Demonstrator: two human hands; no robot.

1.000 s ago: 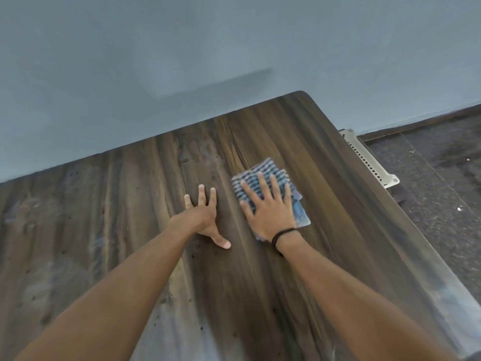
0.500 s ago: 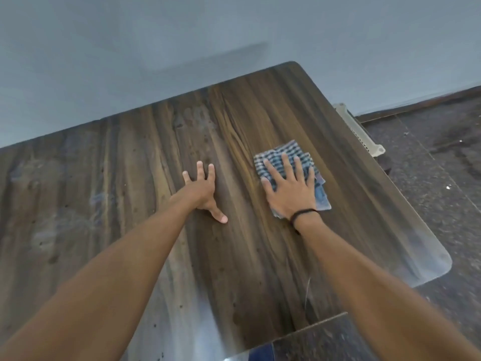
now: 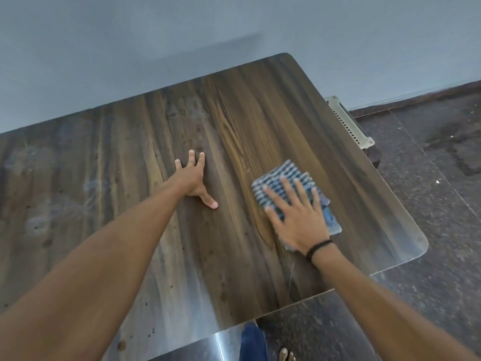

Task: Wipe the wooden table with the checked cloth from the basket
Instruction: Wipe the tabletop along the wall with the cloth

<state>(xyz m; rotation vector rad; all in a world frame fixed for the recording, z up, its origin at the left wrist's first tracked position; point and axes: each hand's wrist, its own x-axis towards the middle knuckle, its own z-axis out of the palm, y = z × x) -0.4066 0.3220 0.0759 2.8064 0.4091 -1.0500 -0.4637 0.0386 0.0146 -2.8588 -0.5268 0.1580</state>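
Observation:
The dark wooden table [image 3: 234, 121] fills most of the view, its right and near edges showing. A folded blue-and-white checked cloth [image 3: 283, 175] lies flat on its right part. My right hand [image 3: 296, 217] presses down on the cloth with fingers spread, covering its near half; a black band circles the wrist. My left hand [image 3: 191, 178] rests palm-down on the bare wood to the left of the cloth, fingers apart, holding nothing.
A pale plastic basket [image 3: 348, 123] sticks out from beyond the table's right edge, near the wall. Grey wall runs along the table's far side. Dark speckled floor lies to the right and in front, where my leg and bare foot [image 3: 286, 354] show.
My right hand has slid the cloth to the right and toward the near edge. The left hand has stayed planted. The view has tipped down, showing the table's near edge.

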